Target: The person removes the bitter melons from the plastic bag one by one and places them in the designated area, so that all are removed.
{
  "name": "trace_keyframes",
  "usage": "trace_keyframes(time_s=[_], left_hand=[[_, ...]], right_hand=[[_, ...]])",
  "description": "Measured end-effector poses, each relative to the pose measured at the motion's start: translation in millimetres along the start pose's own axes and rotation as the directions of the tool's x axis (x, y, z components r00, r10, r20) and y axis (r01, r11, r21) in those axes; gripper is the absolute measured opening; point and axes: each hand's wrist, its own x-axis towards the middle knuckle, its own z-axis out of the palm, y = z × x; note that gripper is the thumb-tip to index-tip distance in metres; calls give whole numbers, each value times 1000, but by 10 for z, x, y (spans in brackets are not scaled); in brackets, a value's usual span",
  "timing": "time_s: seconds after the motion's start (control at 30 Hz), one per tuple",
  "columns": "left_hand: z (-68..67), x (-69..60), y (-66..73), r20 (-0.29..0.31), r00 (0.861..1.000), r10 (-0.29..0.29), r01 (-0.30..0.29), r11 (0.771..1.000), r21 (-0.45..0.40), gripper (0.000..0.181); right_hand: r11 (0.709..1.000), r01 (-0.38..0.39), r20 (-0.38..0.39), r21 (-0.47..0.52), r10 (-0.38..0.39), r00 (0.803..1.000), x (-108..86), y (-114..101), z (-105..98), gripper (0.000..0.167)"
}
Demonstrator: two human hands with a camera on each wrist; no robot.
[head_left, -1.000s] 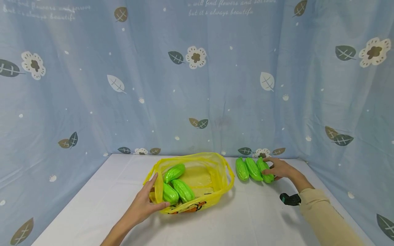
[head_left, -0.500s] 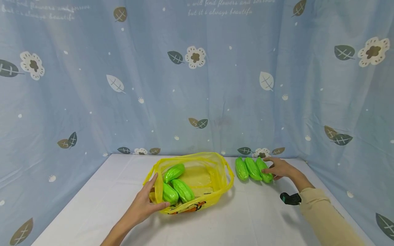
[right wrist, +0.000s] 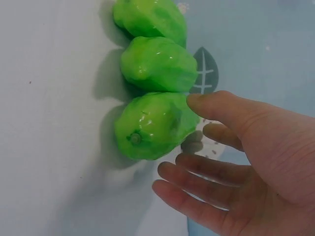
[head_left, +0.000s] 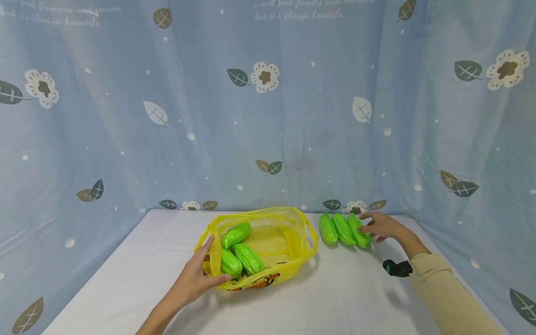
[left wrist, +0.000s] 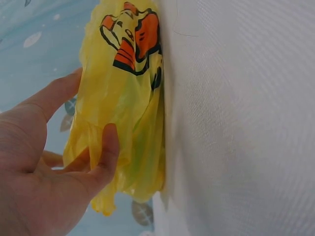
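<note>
A yellow plastic bag (head_left: 301,260) lies with its mouth spread, several green ridged vegetables (head_left: 248,258) inside at its left. My left hand (head_left: 194,281) rests against the bag's left side, thumb and fingers spread; in the left wrist view the hand (left wrist: 59,162) touches the yellow plastic (left wrist: 123,108). Three more green vegetables (head_left: 344,230) lie side by side right of the bag. Beside the rightmost one (head_left: 358,231) is my right hand (head_left: 383,226). From the right wrist, the hand (right wrist: 236,167) has parted, relaxed fingers around the nearest vegetable (right wrist: 152,128) and holds nothing.
A white cloth (head_left: 318,307) covers the table. Behind it and on both sides hangs a blue curtain (head_left: 293,116) with leaves and flowers. A small black object (head_left: 397,268) is at the right wrist, by the beige sleeve (head_left: 448,293).
The right hand has eased slightly off the rightmost vegetable, its fingers a little farther apart from it. The left hand and the bag have stayed where they were.
</note>
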Motion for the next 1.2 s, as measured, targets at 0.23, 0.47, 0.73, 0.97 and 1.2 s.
trace_keyframes(time_s=[0.23, 0.47, 0.73, 0.97, 1.2], left_hand=[[-7, -2, 7, -1, 1000, 1, -1, 1000, -1, 111], [-4, -4, 18, 1, 1000, -6, 6, 1000, 3, 111], [-13, 9, 25, 1, 1000, -7, 7, 1000, 4, 111], [-16, 4, 42, 9, 1000, -8, 8, 1000, 1, 111], [-14, 3, 50, 7, 1000, -16, 16, 1000, 6, 112]], right_hand=[[998, 48, -23, -31, -49, 999, -41, -115, -49, 60], [991, 108, -41, -74, -111, 993, -53, -215, -98, 58], [985, 160, -43, -70, -164, 986, -92, -452, -176, 53], [972, 191, -53, -137, -199, 979, -67, -690, -216, 52], [942, 230, -64, -244, -252, 966, -59, -962, -244, 49]])
